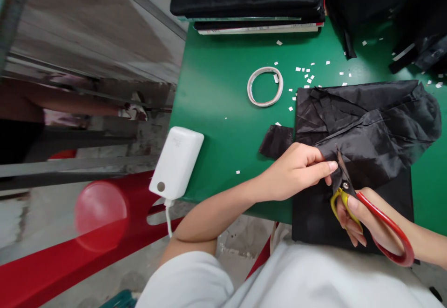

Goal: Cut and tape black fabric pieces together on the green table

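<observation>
A crumpled piece of thin black fabric point(380, 136) lies over a flat black board-like thing point(384, 205) at the table's near edge. My left hand point(298, 170) pinches the fabric's near edge between thumb and fingers. In my right hand point(363, 215) are scissors point(345, 184) with one yellow and one red handle loop. Their blades point away from me and touch the fabric just right of my left fingertips. A small black fabric strip point(277, 141) lies left of the larger piece.
On the green table point(216, 84) lie a roll of tape point(249, 87), a white power bank point(178, 161) with a cable, and scattered white paper bits. Stacked black fabric point(244, 1) stands at the back. A red chair point(132, 205) is at left, near another person's leg point(77, 101).
</observation>
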`<state>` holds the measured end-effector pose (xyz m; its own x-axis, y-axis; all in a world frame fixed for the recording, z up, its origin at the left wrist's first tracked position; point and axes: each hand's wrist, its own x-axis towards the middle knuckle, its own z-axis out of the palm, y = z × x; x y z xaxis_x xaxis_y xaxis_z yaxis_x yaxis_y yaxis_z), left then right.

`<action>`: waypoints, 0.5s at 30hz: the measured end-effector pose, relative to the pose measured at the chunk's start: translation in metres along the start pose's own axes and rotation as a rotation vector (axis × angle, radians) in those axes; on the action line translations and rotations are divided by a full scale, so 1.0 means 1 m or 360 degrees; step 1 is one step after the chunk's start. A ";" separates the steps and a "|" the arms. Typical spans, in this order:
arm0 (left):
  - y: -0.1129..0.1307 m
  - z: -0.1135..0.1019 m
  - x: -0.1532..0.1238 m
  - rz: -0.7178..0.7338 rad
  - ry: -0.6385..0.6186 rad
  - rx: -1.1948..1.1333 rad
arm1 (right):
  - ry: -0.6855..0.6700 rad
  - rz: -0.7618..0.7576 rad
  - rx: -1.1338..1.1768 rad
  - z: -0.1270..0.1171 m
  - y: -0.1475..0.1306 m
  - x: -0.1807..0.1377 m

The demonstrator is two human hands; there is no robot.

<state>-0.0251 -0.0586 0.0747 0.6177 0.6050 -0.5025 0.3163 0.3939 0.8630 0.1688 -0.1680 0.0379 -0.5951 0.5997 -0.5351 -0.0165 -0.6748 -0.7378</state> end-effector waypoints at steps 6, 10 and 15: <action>0.002 -0.001 0.000 -0.0018 0.0009 0.0045 | 0.0019 0.0039 0.0020 0.002 -0.003 0.000; 0.003 -0.001 0.000 0.0007 0.0010 0.0087 | 0.0040 0.0094 -0.0020 0.002 -0.005 -0.001; 0.003 -0.001 0.000 0.0031 0.0015 0.0138 | 0.0073 0.0169 -0.0040 0.004 -0.008 -0.001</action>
<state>-0.0244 -0.0568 0.0774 0.6175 0.6185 -0.4859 0.3659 0.3209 0.8736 0.1662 -0.1650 0.0460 -0.5548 0.5448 -0.6288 0.0650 -0.7251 -0.6856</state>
